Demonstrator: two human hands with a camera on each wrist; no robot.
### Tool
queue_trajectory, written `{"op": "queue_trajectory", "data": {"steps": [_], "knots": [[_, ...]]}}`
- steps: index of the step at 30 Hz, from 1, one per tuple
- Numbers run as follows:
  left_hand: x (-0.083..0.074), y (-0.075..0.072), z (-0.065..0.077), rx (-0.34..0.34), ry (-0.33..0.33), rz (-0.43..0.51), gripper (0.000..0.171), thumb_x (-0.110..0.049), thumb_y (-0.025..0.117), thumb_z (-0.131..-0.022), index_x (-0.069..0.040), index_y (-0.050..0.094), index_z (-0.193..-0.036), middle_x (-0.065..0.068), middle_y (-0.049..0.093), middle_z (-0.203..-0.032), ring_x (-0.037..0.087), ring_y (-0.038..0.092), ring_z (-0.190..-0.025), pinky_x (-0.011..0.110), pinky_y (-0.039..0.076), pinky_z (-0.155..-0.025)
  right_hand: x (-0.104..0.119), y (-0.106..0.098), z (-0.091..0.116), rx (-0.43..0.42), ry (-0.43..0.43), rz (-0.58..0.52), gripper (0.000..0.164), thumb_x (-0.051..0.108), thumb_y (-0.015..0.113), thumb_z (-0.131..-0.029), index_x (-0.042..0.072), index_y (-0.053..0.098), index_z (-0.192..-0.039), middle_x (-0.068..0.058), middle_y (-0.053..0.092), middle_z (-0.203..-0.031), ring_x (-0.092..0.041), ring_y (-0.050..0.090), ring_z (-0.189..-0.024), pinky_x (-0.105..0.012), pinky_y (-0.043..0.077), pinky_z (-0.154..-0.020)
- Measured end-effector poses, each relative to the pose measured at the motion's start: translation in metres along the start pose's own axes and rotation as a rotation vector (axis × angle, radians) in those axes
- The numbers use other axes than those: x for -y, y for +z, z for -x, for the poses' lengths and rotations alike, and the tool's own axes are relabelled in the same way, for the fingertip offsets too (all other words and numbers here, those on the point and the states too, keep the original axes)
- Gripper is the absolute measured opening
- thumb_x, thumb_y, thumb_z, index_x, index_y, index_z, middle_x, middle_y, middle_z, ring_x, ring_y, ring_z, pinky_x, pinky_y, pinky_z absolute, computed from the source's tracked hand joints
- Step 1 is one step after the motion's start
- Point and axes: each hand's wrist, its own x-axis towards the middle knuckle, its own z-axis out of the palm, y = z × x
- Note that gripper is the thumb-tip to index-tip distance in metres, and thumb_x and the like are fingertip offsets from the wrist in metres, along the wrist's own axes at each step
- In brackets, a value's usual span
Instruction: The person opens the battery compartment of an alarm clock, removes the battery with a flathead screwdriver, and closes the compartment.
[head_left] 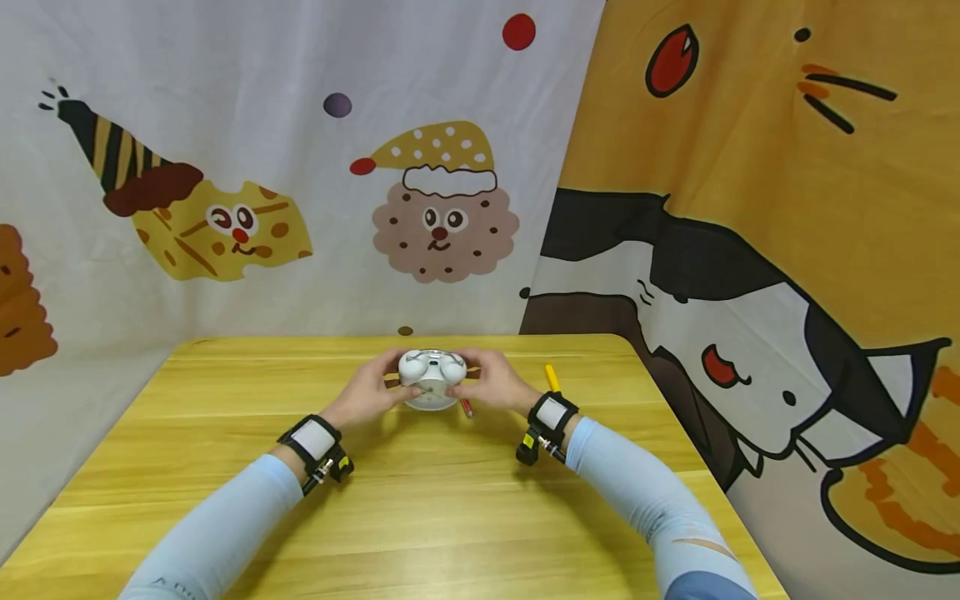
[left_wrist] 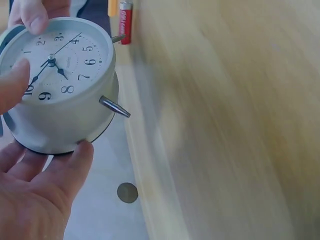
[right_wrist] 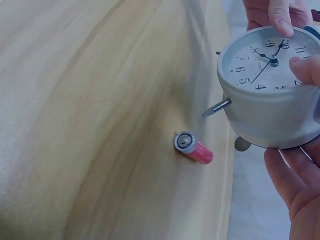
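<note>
Between both hands is a white twin-bell alarm clock, held near the far side of the table with its bells on top. My left hand grips one side of it, thumb on the front, fingers behind. On the other side my right hand grips it the same way. The left wrist view shows the clock's dial with black numerals and hands, and two short metal legs sticking out below. A red battery lies on the table just below the clock, nearer my right hand.
A slim yellow object lies beyond my right wrist, partly hidden by it. The wooden table ends a little way behind the clock. A printed cloth hangs behind the table, and another patterned cloth hangs along its right side.
</note>
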Motion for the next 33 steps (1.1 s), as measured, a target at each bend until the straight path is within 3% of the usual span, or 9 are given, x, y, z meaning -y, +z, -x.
{"op": "queue_trajectory", "data": {"steps": [8, 15, 19, 22, 29, 33], "knots": [[-0.008, 0.001, 0.001, -0.054, -0.052, 0.018, 0.066, -0.029, 0.084, -0.104, -0.004, 0.057, -0.159, 0.022, 0.071, -0.151, 0.044, 0.069, -0.139, 0.058, 0.059, -0.115, 0.006, -0.004, 0.001, -0.014, 0.083, -0.109, 0.068, 0.017, 0.090, -0.098, 0.003, 0.058, -0.157, -0.021, 0.076, -0.142, -0.033, 0.077, -0.127, -0.038, 0.068, -0.101], [-0.015, 0.000, 0.002, -0.079, -0.117, 0.045, 0.060, -0.033, 0.083, -0.105, -0.002, 0.064, -0.153, 0.021, 0.076, -0.141, 0.038, 0.077, -0.124, 0.045, 0.067, -0.101, 0.005, -0.002, 0.000, -0.065, 0.125, -0.095, 0.056, 0.022, 0.089, -0.100, 0.005, 0.066, -0.148, -0.018, 0.082, -0.131, -0.028, 0.079, -0.118, -0.039, 0.066, -0.102], [-0.016, 0.000, 0.003, -0.070, -0.125, 0.075, 0.058, -0.032, 0.081, -0.106, -0.001, 0.065, -0.152, 0.023, 0.077, -0.140, 0.034, 0.079, -0.119, 0.041, 0.069, -0.096, 0.006, -0.001, 0.000, -0.083, 0.133, -0.100, 0.054, 0.024, 0.088, -0.100, 0.007, 0.070, -0.148, -0.015, 0.080, -0.133, -0.025, 0.078, -0.117, -0.038, 0.064, -0.103], [-0.013, 0.001, 0.004, -0.060, -0.129, 0.097, 0.056, -0.032, 0.080, -0.107, 0.002, 0.066, -0.150, 0.025, 0.077, -0.138, 0.032, 0.081, -0.114, 0.046, 0.069, -0.095, 0.008, -0.001, 0.000, -0.090, 0.167, -0.125, 0.051, 0.027, 0.090, -0.099, 0.011, 0.074, -0.145, -0.014, 0.080, -0.133, -0.024, 0.076, -0.118, -0.036, 0.065, -0.098], [-0.009, 0.003, 0.004, -0.034, -0.200, 0.135, 0.049, -0.032, 0.078, -0.108, 0.002, 0.072, -0.143, 0.023, 0.082, -0.124, 0.019, 0.080, -0.096, 0.048, 0.070, -0.090, 0.008, 0.005, 0.001, -0.107, 0.257, -0.222, 0.044, 0.026, 0.092, -0.096, 0.009, 0.080, -0.135, -0.013, 0.081, -0.119, -0.016, 0.072, -0.104, -0.026, 0.062, -0.088], [-0.008, 0.007, 0.004, -0.033, -0.240, 0.110, 0.050, -0.035, 0.077, -0.109, 0.001, 0.073, -0.144, 0.023, 0.082, -0.127, 0.016, 0.079, -0.091, 0.046, 0.070, -0.088, 0.009, 0.008, 0.002, -0.116, 0.298, -0.225, 0.044, 0.028, 0.092, -0.095, 0.010, 0.081, -0.134, -0.010, 0.083, -0.118, -0.015, 0.073, -0.102, -0.027, 0.062, -0.089]]}}
